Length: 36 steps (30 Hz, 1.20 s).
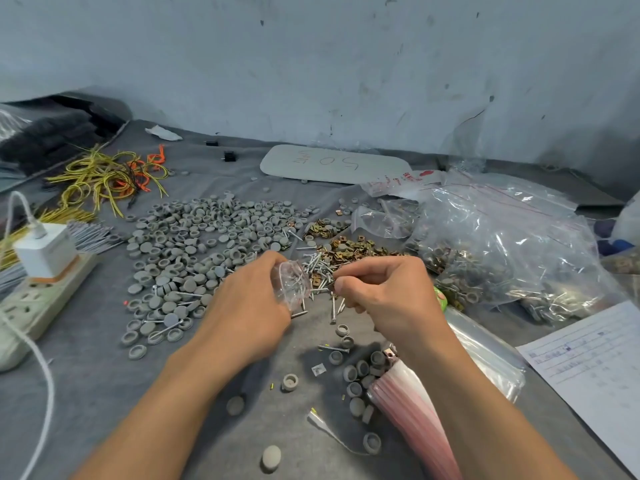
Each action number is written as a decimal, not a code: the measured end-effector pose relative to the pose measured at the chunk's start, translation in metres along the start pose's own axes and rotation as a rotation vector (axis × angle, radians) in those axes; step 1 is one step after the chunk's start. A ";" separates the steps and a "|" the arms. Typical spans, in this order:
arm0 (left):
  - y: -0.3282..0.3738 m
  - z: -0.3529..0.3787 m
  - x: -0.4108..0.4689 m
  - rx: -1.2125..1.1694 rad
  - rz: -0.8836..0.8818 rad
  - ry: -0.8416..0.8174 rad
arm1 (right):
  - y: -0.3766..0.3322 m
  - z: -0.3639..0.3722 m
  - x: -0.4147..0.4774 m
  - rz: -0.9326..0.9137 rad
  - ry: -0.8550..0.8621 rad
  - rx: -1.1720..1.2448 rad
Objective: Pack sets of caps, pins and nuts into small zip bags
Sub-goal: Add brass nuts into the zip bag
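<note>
The left hand (249, 303) grips a small clear zip bag (292, 284), partly filled. The right hand (384, 292) pinches pins (323, 289) at its mouth, just above the grey table (104, 341).

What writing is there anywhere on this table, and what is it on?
"50", handwritten, upside down, on the pale oval board; the scribble beside it is unclear.
Red print on the zip bag: too blurred.
Printed sheet: too small to read.
</note>
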State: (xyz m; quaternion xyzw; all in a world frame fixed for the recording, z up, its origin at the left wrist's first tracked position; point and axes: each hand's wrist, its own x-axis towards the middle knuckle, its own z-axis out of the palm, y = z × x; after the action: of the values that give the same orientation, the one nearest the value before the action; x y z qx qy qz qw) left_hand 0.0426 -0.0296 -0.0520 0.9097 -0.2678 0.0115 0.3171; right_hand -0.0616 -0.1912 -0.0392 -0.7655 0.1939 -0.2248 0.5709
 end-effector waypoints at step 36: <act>0.015 0.001 -0.006 -0.066 0.058 -0.090 | 0.007 0.002 -0.028 -0.026 -0.299 -0.926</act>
State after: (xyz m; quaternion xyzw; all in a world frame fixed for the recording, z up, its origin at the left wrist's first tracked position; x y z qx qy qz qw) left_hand 0.0299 -0.0371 -0.0456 0.8901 -0.3083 -0.0290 0.3343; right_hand -0.0839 -0.1757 -0.0501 -0.9653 0.1797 -0.0095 0.1891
